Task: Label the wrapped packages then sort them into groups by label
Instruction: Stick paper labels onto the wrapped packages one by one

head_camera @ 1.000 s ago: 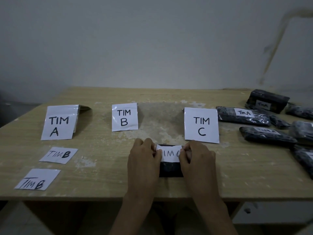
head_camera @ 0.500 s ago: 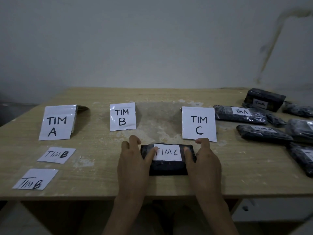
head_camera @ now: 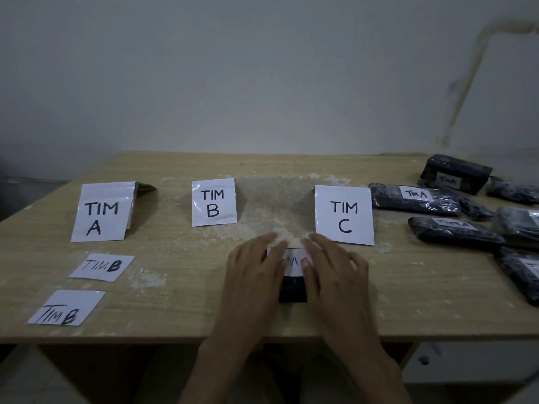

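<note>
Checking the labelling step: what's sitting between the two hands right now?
In the head view, a white paper label lies between the left hand and right hand, atop a dark wrapped package.

You have white signs (head_camera: 344, 214) lettered in black on a pale wood-grain surface (head_camera: 180, 304), with glossy black packages (head_camera: 414, 198) at far right.

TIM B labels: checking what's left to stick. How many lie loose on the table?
2: far label in front of the TIM A sign, near label by the front-left edge. More may hide under packages.
</note>
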